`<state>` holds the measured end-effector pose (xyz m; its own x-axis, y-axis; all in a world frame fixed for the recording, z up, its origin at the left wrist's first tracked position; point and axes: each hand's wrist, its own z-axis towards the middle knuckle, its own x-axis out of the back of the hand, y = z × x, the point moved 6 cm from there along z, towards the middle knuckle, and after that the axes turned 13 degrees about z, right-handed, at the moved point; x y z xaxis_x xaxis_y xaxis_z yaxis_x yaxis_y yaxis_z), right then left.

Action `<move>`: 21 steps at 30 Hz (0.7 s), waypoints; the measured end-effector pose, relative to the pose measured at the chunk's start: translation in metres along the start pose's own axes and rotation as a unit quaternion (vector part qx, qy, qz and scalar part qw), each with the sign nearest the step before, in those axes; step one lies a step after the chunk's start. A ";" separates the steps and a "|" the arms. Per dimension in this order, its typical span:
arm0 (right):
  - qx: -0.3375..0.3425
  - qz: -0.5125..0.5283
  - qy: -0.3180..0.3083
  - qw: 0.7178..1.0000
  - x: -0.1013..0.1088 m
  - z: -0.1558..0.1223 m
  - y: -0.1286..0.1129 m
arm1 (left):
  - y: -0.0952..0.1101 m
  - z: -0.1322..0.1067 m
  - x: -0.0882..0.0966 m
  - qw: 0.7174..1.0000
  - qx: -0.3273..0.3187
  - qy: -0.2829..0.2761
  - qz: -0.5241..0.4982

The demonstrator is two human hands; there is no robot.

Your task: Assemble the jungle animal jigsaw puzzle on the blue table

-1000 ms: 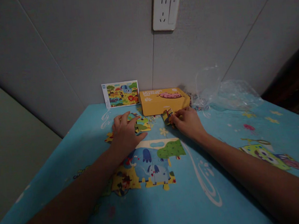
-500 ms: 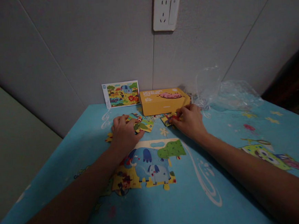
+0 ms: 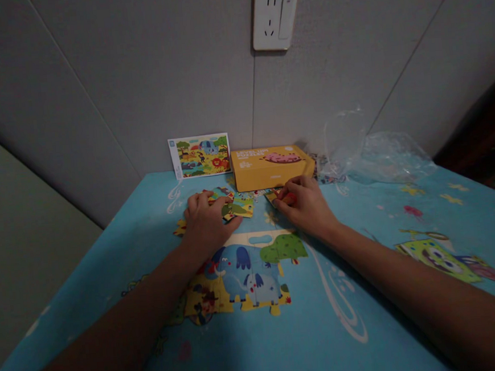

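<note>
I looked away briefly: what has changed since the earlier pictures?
The right hand moved slightly left; the puzzle piece it holds, earlier tipped up, now sits flatter. Loose pieces beside the left hand shifted slightly right. The elephant section, yellow box and picture card stayed put.

The surface (image 3: 88, 289) has its far edge at the wall (image 3: 136, 74). Near the far left corner a picture card (image 3: 204, 156) stands against the wall; right of it along that edge sits a box (image 3: 255, 180), below the socket (image 3: 276, 16). A plastic bag (image 3: 393, 158) lies right of the box. Before the card, the left hand (image 3: 205, 217) is over loose pieces (image 3: 239, 206); just before the box, the right hand (image 3: 307, 206) has a puzzle piece (image 3: 270, 196) at its fingertips. Closer to the near edge, between the forearms, lies the joined section (image 3: 250, 274).
</note>
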<state>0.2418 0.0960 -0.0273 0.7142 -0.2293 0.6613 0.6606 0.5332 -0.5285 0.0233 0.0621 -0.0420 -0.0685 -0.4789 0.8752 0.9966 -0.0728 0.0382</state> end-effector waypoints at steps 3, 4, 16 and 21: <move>0.006 0.007 -0.001 1.000 -0.001 0.000 -0.001 | 0.000 0.000 0.000 1.000 -0.002 -0.004 0.009; 0.007 0.008 -0.001 1.000 -0.002 0.000 -0.001 | 0.000 0.000 0.000 1.000 0.001 -0.005 0.010; 0.014 0.031 -0.037 0.999 -0.004 0.000 -0.006 | 0.001 0.002 0.004 0.999 -0.002 0.027 -0.046; 0.047 0.049 -0.059 0.996 -0.007 -0.003 -0.013 | 0.013 0.002 0.020 0.987 -0.084 0.083 -0.113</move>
<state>0.2288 0.0882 -0.0262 0.7378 -0.0781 0.6705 0.5610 0.6235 -0.5446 0.0348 0.0528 -0.0232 -0.3077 -0.5704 0.7615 0.9347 -0.3307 0.1299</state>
